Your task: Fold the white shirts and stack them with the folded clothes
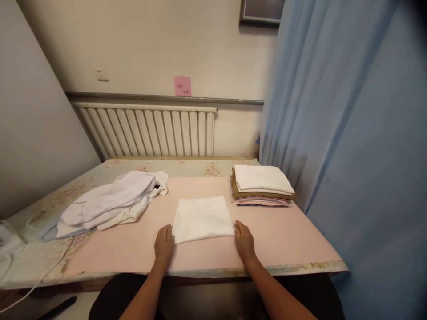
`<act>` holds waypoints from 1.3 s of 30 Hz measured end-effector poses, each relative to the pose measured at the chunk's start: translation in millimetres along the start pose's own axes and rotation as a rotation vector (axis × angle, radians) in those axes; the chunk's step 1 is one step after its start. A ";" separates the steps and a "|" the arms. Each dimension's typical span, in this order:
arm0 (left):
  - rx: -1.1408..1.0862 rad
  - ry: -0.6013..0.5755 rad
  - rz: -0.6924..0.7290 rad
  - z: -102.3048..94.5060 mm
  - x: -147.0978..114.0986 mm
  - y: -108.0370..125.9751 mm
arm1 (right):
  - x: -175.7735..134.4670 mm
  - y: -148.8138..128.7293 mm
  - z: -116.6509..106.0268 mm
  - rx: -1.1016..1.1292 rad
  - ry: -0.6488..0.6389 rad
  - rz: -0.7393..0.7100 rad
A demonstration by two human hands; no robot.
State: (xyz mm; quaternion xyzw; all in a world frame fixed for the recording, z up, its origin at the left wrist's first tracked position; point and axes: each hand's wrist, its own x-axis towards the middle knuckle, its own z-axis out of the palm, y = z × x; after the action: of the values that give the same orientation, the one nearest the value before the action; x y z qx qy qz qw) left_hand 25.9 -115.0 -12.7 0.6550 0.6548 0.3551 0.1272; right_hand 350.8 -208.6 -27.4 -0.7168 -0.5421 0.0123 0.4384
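A folded white cloth [203, 218] lies on the pink sheet [133, 249] in front of me, roughly rectangular, its near edge slightly slanted. At its near left corner is my left hand [164, 243], closed with the fingers on the cloth's side edge. My right hand [244, 240] grips the near right corner in the same way, thumb and fingers together. The fingertips of both hands are partly hidden. A folded white piece [262, 178] tops a neat stack of folded fabrics [263, 195] beyond my right hand.
A loose heap of white garments [110, 200] lies to the left. Floral cloth [190, 169] covers the table under the pink sheet. A white cord [43, 278] hangs over the left front edge. A blue curtain [333, 133] borders the right; a radiator [153, 131] stands behind.
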 end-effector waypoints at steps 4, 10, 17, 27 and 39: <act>-0.027 -0.032 -0.002 -1.4 -0.5 2.5 | 0.0 1.4 -1.2 0.041 -0.009 0.052; -0.048 -0.081 -0.006 -1.9 -0.9 5.1 | -1.9 -2.3 -5.7 0.105 -0.032 0.093; -0.032 -0.132 -0.047 -0.7 -1.0 5.7 | 1.8 -2.3 -6.8 0.203 -0.073 0.144; -0.026 -0.168 -0.068 -4.4 -5.8 7.8 | 7.6 -0.4 -5.2 0.250 -0.149 0.193; -0.174 -0.192 -0.096 -4.5 -4.7 1.0 | 13.3 -9.4 -3.1 0.083 -0.152 0.266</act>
State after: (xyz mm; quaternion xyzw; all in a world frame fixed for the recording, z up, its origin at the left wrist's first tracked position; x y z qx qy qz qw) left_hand 24.3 -120.9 -10.2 0.6405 0.6368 0.3399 0.2623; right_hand 350.6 -199.8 -13.3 -0.7606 -0.4729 0.1468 0.4198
